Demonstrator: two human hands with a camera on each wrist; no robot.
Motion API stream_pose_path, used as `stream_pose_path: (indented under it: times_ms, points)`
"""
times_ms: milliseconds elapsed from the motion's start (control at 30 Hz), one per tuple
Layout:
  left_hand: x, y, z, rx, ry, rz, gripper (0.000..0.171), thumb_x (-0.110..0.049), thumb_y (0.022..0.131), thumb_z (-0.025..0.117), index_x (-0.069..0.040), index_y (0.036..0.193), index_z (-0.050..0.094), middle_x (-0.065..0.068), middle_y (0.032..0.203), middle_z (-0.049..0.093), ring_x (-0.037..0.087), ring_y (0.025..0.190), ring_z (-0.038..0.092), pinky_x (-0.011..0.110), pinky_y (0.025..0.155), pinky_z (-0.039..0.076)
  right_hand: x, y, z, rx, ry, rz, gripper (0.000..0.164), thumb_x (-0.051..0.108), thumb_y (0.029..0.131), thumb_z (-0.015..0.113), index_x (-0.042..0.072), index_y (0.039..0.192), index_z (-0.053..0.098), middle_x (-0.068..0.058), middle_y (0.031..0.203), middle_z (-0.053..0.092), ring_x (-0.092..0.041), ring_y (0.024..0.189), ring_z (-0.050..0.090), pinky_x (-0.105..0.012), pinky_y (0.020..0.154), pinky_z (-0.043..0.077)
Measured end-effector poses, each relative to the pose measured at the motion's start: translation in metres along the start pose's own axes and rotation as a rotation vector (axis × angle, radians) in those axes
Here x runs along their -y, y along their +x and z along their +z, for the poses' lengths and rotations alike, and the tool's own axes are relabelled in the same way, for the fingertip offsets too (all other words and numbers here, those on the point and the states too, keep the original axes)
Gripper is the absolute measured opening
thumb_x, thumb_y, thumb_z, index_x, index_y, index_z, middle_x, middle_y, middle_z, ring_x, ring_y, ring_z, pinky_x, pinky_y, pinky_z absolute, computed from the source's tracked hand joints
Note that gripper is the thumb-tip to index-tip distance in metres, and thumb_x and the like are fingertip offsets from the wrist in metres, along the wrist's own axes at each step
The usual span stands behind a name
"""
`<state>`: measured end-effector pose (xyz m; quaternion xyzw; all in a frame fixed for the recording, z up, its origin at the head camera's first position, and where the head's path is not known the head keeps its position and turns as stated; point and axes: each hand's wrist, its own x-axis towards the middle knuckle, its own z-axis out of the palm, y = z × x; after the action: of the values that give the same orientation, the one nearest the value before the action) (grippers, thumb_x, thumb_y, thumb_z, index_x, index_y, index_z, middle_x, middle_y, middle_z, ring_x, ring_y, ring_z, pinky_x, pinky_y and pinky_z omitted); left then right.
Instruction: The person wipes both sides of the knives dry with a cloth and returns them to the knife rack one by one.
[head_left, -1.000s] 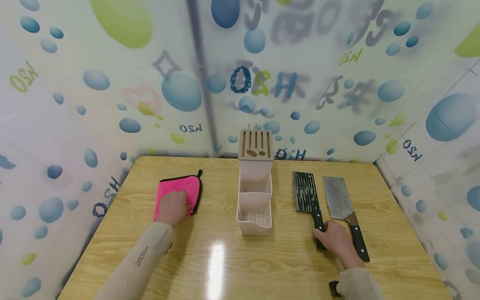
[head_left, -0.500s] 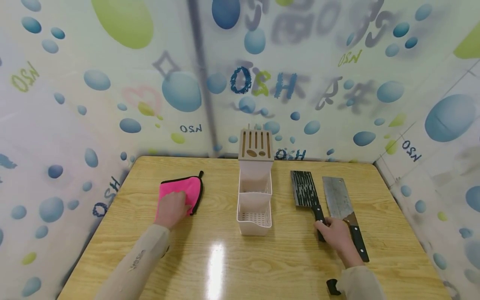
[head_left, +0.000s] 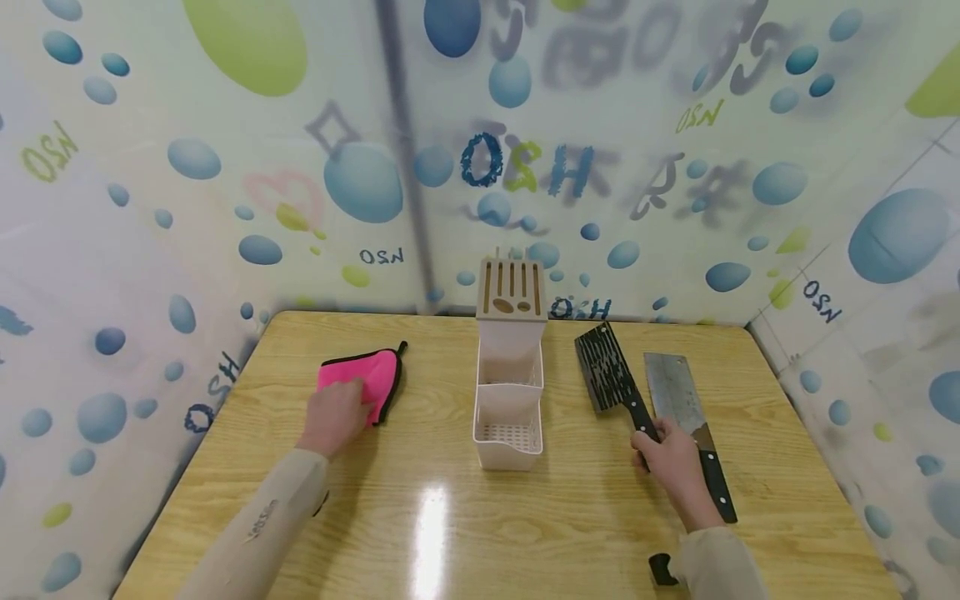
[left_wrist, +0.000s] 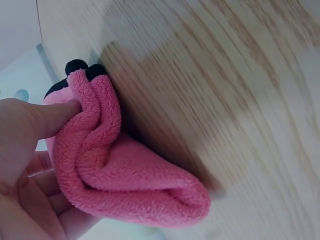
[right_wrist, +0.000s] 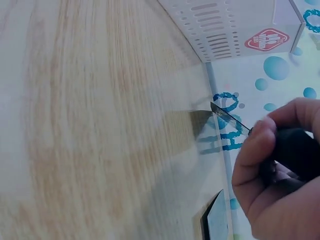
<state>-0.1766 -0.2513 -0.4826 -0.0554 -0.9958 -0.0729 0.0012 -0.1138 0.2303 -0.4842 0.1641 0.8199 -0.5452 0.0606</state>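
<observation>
Cloth (head_left: 382,367) and cleaver (head_left: 604,371) occupy a person's two hands at a wooden table (head_left: 562,525). Toward the far left corner, the left hand (head_left: 334,417) pinches the pink, black-trimmed cloth between thumb and fingers, its plush folds bunched. Nearer the right edge, the right hand (head_left: 672,462) is curled around the black handle (head_left: 640,417) of the striped cleaver, whose dark blade tilts above the table and points toward the far edge. A second cleaver (head_left: 678,396), plain grey, lies just beside it along the right edge. At the middle of the far edge, between the hands, stands a white rack (head_left: 512,339) with a tan slotted top. Bubble-patterned walls (head_left: 660,108) rise behind.
</observation>
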Motion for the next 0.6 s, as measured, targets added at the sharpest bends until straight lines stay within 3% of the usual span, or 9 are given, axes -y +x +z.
stream_pose_path:
  times_ms: [100, 200, 433, 600]
  points:
    - [0.000, -0.001, -0.002, -0.002, -0.020, -0.019, 0.019, -0.014, 0.093, 0.073, -0.003, 0.083, 0.060, 0.007, 0.067, 0.060, 0.019, 0.058, 0.056, 0.040, 0.051, 0.053, 0.002, 0.000, 0.000, -0.017, 0.008, -0.006, 0.019, 0.016, 0.101, 0.055, -0.003, 0.100, 0.056, -0.008, 0.066, 0.058, -0.017, 0.055, 0.051, -0.030, 0.049, 0.045]
    - [0.001, -0.002, -0.004, -0.015, -0.040, -0.034, 0.023, -0.015, 0.094, 0.074, -0.003, 0.084, 0.058, 0.008, 0.067, 0.059, 0.021, 0.059, 0.057, 0.041, 0.052, 0.053, 0.004, 0.000, 0.000, -0.028, 0.034, -0.011, 0.030, 0.025, 0.107, 0.051, -0.003, 0.097, 0.058, -0.007, 0.068, 0.059, -0.017, 0.055, 0.052, -0.031, 0.049, 0.047]
    - [0.004, -0.006, -0.010, -0.119, -0.096, -0.014, 0.024, -0.013, 0.096, 0.073, 0.001, 0.088, 0.055, 0.013, 0.071, 0.058, 0.030, 0.062, 0.062, 0.049, 0.054, 0.055, 0.006, -0.002, 0.000, -0.014, 0.094, 0.010, 0.043, 0.027, 0.113, 0.036, -0.010, 0.121, 0.056, -0.008, 0.088, 0.065, -0.014, 0.064, 0.056, -0.028, 0.056, 0.052]
    - [0.005, -0.007, -0.015, -0.211, -0.116, 0.021, 0.025, -0.010, 0.094, 0.074, 0.005, 0.089, 0.054, 0.019, 0.071, 0.059, 0.038, 0.062, 0.064, 0.055, 0.055, 0.056, 0.007, -0.002, 0.001, -0.008, 0.129, 0.009, 0.045, 0.026, 0.113, 0.035, -0.012, 0.124, 0.057, -0.007, 0.091, 0.066, -0.013, 0.066, 0.056, -0.028, 0.057, 0.054]
